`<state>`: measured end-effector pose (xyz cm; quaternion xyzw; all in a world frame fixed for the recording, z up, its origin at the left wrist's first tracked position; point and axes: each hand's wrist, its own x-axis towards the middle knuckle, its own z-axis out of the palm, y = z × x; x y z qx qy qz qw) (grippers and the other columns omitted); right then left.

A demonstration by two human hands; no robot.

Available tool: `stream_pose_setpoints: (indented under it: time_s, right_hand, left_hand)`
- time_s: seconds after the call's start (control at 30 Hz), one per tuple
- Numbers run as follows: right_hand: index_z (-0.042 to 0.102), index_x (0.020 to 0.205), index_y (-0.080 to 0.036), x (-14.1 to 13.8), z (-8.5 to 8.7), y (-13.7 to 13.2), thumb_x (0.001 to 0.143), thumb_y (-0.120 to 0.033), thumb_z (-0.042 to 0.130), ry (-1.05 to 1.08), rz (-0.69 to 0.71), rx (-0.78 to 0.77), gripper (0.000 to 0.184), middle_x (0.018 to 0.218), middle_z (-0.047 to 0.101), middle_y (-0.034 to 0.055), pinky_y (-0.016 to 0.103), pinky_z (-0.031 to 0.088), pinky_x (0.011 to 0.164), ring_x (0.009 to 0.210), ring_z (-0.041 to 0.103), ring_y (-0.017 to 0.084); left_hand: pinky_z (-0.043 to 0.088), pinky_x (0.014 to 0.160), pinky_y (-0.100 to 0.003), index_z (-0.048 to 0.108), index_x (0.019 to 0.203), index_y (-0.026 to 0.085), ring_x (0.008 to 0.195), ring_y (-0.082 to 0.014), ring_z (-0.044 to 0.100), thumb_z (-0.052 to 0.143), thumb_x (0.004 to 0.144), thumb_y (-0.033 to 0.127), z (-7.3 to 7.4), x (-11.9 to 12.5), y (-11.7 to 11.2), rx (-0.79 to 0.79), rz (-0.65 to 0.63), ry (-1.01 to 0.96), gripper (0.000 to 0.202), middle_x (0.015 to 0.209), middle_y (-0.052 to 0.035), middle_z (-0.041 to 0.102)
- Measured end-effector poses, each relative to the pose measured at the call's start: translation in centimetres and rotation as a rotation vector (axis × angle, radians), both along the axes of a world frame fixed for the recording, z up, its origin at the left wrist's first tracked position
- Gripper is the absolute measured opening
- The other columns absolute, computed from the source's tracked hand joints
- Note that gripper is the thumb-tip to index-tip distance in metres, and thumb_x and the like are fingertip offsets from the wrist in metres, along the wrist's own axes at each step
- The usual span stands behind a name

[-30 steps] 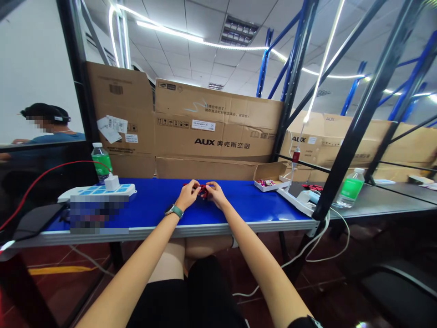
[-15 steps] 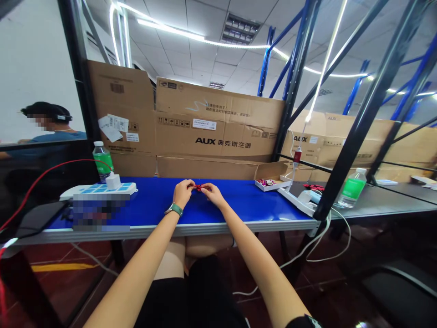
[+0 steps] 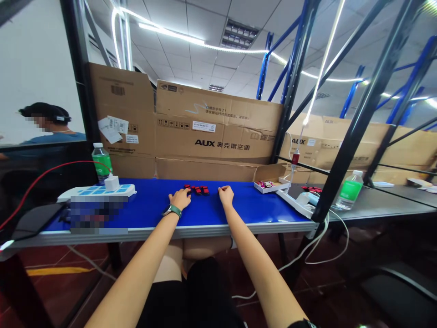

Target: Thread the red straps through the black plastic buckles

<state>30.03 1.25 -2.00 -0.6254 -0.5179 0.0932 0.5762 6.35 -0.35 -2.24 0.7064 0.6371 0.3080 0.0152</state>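
Several small flat red-and-black pieces (image 3: 204, 190) lie in a short row on the blue tabletop (image 3: 205, 210), between my two hands. My left hand (image 3: 180, 199), with a green-banded watch on its wrist, rests palm down with its fingers apart. Its fingertips reach the leftmost red-and-black piece (image 3: 187, 187) and partly cover it. To the right of the row, my right hand (image 3: 226, 196) is closed low over the tabletop, thumb and fingers pressed together. What it holds, if anything, is hidden.
A white power strip (image 3: 97, 192) with a plugged-in charger and a green-labelled bottle (image 3: 102, 160) stand on the left. An open small box (image 3: 271, 185) sits at the right, near a rack post (image 3: 341, 150). Cardboard (image 3: 218, 127) walls the back. Another person sits far left.
My hands have moved apart from the red bundle they both held. The left hand has opened, the right has moved rightward, and separate red-and-black pieces now show on the tabletop.
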Motion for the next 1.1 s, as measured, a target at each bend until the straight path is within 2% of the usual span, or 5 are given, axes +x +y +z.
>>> stream_pose_setpoints:
  time_s: [0.2, 0.43, 0.7, 0.93, 1.1]
  right_hand:
    - [0.064, 0.086, -0.023, -0.8, -0.7, -0.1, 0.070, -0.014, 0.057, -0.084, 0.048, -0.089, 0.020, 0.091, 0.071, 0.0054, 0.035, 0.048, 0.083, 0.090, 0.066, 0.023]
    - [0.062, 0.104, -0.023, -0.8, 0.7, 0.5, 0.075, -0.025, 0.055, 0.027, 0.377, 0.272, 0.030, 0.108, 0.069, 0.0043, 0.032, 0.051, 0.088, 0.095, 0.064, 0.019]
    - [0.065, 0.077, -0.021, -1.3, -0.9, 0.5, 0.071, -0.010, 0.062, -0.207, 0.039, -0.160, 0.013, 0.092, 0.070, 0.0126, 0.051, 0.041, 0.096, 0.108, 0.060, 0.033]
    - [0.055, 0.117, -0.023, -0.5, -0.1, 0.6, 0.069, -0.017, 0.058, 0.003, 0.196, -0.037, 0.048, 0.082, 0.068, -0.0001, 0.032, 0.050, 0.078, 0.078, 0.066, 0.021]
    - [0.063, 0.102, -0.024, -0.2, 0.0, 1.3, 0.072, -0.027, 0.053, 0.083, 0.337, 0.033, 0.032, 0.087, 0.070, -0.0009, 0.029, 0.050, 0.082, 0.084, 0.065, 0.018]
  left_hand:
    - [0.043, 0.089, -0.048, 0.071, 0.096, 0.025, 0.105, -0.0332, 0.063, 0.058, 0.081, 0.023, 0.2, 0.0, -0.3, 0.098, 0.024, 0.011, 0.020, 0.108, -0.0105, 0.073]
    - [0.043, 0.086, -0.044, 0.071, 0.095, 0.026, 0.103, -0.0316, 0.064, 0.060, 0.081, 0.023, 0.1, 0.0, -0.1, 0.097, -0.005, -0.010, 0.018, 0.107, -0.0089, 0.073]
    - [0.043, 0.087, -0.045, 0.071, 0.096, 0.026, 0.105, -0.0328, 0.064, 0.060, 0.081, 0.023, 0.2, 0.0, -0.2, 0.074, 0.000, -0.020, 0.018, 0.109, -0.0091, 0.072]
    - [0.043, 0.087, -0.044, 0.071, 0.097, 0.026, 0.105, -0.0315, 0.064, 0.060, 0.082, 0.024, 0.1, 0.0, -0.1, 0.062, 0.012, -0.005, 0.018, 0.109, -0.0095, 0.073]
    - [0.044, 0.087, -0.044, 0.070, 0.101, 0.027, 0.108, -0.0303, 0.063, 0.059, 0.084, 0.026, 0.3, 0.1, -0.3, 0.036, 0.024, 0.014, 0.021, 0.113, -0.0078, 0.072]
